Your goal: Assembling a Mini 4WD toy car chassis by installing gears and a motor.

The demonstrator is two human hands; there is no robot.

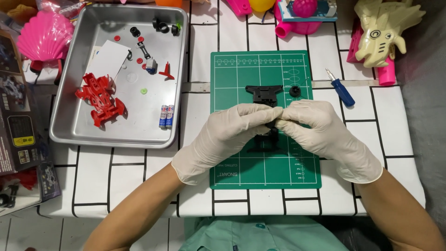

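Gloved hands, two, meet over green cutting mat (241, 69). Left hand (227, 132) and right hand (320, 128) each pinch black toy chassis (264, 94) at mid-length, grip narrow; chassis ends protrude above and below fingers. One loose black wheel (295, 90) right of chassis. One blue screwdriver (341, 89) right of mat.

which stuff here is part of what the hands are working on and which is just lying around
In hand:
- left hand and right hand, both gripping the black chassis
- green cutting mat
- black wheel
- metal tray with red car body, two batteries and small parts

Lying about:
- blue screwdriver
- pink shell toy
- cream toy
- dark boxes
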